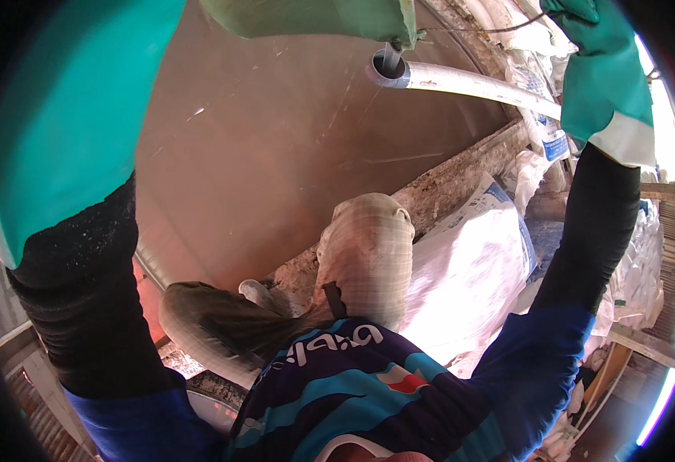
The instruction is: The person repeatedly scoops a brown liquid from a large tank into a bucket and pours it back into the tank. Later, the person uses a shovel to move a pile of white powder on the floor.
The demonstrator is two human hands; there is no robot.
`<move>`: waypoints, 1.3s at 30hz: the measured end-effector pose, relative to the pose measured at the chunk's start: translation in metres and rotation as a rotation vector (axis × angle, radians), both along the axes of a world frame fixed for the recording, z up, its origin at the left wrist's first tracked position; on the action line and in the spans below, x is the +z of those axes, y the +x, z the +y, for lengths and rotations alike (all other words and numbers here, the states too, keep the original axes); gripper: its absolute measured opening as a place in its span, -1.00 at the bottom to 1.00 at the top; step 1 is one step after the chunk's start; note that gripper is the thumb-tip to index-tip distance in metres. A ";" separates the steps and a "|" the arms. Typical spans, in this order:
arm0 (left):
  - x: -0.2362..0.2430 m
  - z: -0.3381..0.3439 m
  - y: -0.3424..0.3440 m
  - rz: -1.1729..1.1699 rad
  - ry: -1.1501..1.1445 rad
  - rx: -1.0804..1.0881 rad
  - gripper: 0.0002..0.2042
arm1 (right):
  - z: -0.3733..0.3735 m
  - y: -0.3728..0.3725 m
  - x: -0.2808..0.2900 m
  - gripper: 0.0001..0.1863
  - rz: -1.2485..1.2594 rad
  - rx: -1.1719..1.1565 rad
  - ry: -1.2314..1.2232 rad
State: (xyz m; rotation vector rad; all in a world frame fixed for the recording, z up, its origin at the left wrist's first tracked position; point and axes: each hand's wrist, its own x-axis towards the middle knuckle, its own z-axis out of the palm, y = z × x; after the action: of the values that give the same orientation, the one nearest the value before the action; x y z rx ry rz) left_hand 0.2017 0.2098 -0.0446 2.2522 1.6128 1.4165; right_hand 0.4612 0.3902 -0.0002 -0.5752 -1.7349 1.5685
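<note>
My left hand is raised in a large teal rubber glove at upper left, its fingers cut off by the frame. My right hand, also gloved, is at the top right, fingers curled beside a thin dark cord; what they hold is unclear. Between my hands, an olive-green object hangs at the top edge. Below it a dark rod stands in the open end of a white pipe, which runs toward the right over a smooth brown surface.
My bent legs are beside a crusted ledge. White sacks lie to their right, with more bags beyond. Wooden boards and corrugated sheeting show at the sides.
</note>
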 end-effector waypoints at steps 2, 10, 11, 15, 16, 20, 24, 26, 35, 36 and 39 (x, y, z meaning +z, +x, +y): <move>-0.001 -0.001 0.001 -0.007 0.001 0.002 -0.86 | 0.000 0.006 -0.004 -0.63 0.029 0.029 -0.051; -0.005 0.002 0.001 -0.024 -0.002 0.000 -0.87 | 0.001 0.033 -0.024 -0.60 0.120 0.133 -0.249; -0.005 0.003 0.001 -0.027 -0.001 -0.001 -0.87 | 0.001 0.036 -0.028 -0.60 0.122 0.133 -0.262; -0.005 0.007 0.003 -0.040 0.006 -0.019 -0.87 | 0.051 0.078 -0.050 -0.56 0.149 0.206 -0.360; -0.007 0.007 0.001 -0.038 -0.004 -0.008 -0.87 | 0.050 0.073 -0.058 -0.53 0.154 0.179 -0.322; -0.008 0.005 -0.004 -0.034 -0.010 0.017 -0.88 | 0.041 0.063 -0.071 -0.42 0.175 0.170 -0.314; -0.016 0.003 -0.006 -0.047 -0.011 0.023 -0.88 | 0.025 0.063 -0.082 -0.41 0.178 0.137 -0.345; -0.020 0.010 -0.004 -0.065 -0.008 0.008 -0.88 | 0.023 0.076 -0.086 -0.41 0.215 0.123 -0.419; -0.001 0.018 -0.017 -0.176 -0.010 0.064 -0.89 | 0.035 0.084 -0.121 -0.12 0.240 0.207 -0.359; -0.001 0.020 -0.020 -0.203 -0.015 0.068 -0.89 | 0.034 0.083 -0.111 -0.11 0.176 0.199 -0.302; -0.009 0.029 -0.039 -0.285 -0.077 0.149 -0.89 | 0.029 0.048 -0.089 -0.25 0.138 0.243 -0.229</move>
State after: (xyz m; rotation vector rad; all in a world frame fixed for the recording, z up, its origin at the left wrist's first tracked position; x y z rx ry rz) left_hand 0.1626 0.2386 -0.0539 1.8230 1.7334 1.5922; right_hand 0.5090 0.4188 -0.0895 -0.3640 -1.5782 1.9470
